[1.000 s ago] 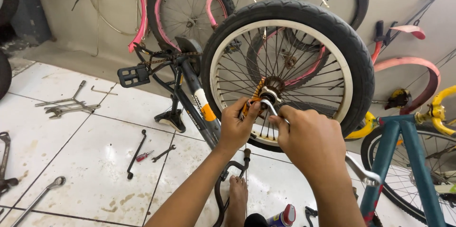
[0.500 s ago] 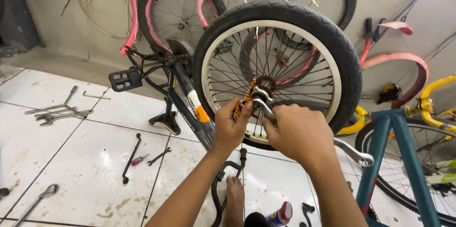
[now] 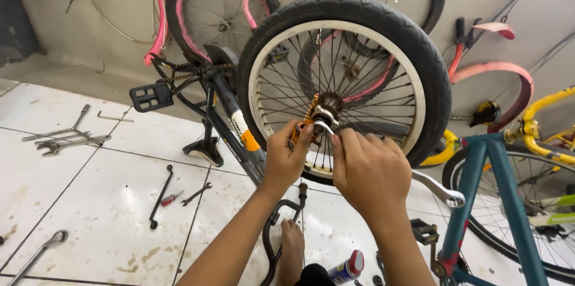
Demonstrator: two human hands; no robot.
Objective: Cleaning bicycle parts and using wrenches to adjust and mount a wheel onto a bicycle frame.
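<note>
A blue-and-red spray can [image 3: 346, 268] with white cap lies on the floor; an orange-white label [image 3: 244, 132] wraps the black bike frame

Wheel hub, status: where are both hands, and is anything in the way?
Left hand pinching at the wheel hub. Right hand fingers on the silver fitting beside it. Wheel upright, spokes crowd close around the hub.
</note>
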